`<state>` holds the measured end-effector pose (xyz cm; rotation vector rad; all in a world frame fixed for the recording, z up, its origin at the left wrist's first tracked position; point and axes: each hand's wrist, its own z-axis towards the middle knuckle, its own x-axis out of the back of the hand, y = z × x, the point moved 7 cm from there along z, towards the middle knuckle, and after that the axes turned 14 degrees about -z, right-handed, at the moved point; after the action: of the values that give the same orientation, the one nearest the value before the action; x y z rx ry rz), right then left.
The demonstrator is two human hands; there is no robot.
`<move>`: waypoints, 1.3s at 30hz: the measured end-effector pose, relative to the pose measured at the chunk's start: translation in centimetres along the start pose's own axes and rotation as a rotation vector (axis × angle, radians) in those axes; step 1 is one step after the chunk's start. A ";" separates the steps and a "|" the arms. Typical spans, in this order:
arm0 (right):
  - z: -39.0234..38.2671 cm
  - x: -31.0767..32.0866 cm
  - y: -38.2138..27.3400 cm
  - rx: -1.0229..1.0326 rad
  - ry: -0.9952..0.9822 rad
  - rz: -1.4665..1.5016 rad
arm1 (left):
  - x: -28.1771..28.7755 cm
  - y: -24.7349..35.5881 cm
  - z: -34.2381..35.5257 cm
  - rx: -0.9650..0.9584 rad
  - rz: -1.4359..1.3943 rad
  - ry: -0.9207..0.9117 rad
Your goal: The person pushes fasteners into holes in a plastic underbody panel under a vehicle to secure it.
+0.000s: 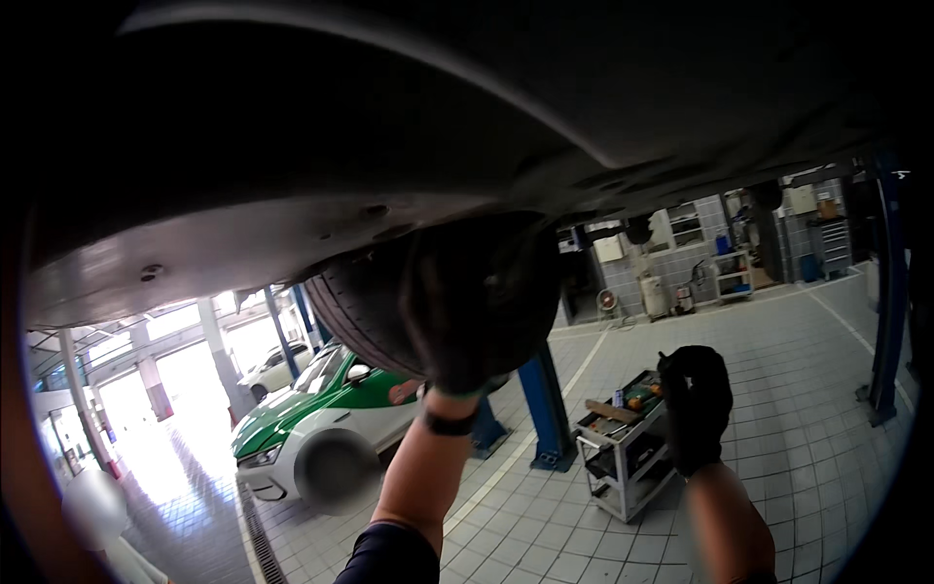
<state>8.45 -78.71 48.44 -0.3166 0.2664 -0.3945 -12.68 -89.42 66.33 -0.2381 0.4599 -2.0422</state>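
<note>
Overhead is the dark underside of a raised car (195, 248), with a tyre (350, 307) hanging below it. My left hand (452, 336), in a black glove and with a dark band at the wrist, reaches up beside the tyre into deep shadow. Its fingers blend into the dark, so what they touch is hidden. My right hand (699, 404), also black-gloved, is held up lower on the right, apart from the car. Its fingers are curled round toward the thumb; anything small between them cannot be made out.
A grey tool cart (623, 443) with tools on top stands left of my right hand. Blue lift posts (547, 414) rise behind it and at far right (883, 292). A green-and-white car (311, 404) is parked at left. Shelves (732, 275) line the back wall.
</note>
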 end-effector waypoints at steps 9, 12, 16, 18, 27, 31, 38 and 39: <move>3.3 5.0 -8.0 0.276 0.087 0.004 | 6.8 -6.1 -2.3 0.183 -0.837 0.220; 4.6 8.3 -9.7 0.352 0.184 0.011 | 7.9 -3.7 0.2 0.081 -0.085 0.206; 6.6 11.9 -11.8 0.476 0.281 -0.041 | 9.0 -4.5 0.3 0.088 -0.100 0.390; 7.4 12.9 -11.5 0.444 0.272 -0.026 | 8.7 -5.8 0.8 0.434 -0.882 0.426; 9.8 19.1 -18.0 0.834 0.500 -0.583 | 9.1 -5.9 -1.3 0.432 -0.532 0.483; 13.0 21.4 -17.9 0.885 0.574 -0.582 | 9.0 -5.2 0.2 0.290 -0.393 0.344; 13.7 21.5 -17.6 0.926 0.522 -0.583 | 8.8 -1.8 0.3 -0.034 -0.042 0.371; 13.6 21.5 -17.3 0.921 0.525 -0.578 | 8.6 -1.7 0.2 -0.022 -0.061 0.365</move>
<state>26.11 -99.38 62.88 0.6484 0.4730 -1.1192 -18.20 -96.25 67.05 0.1135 0.7062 -2.1479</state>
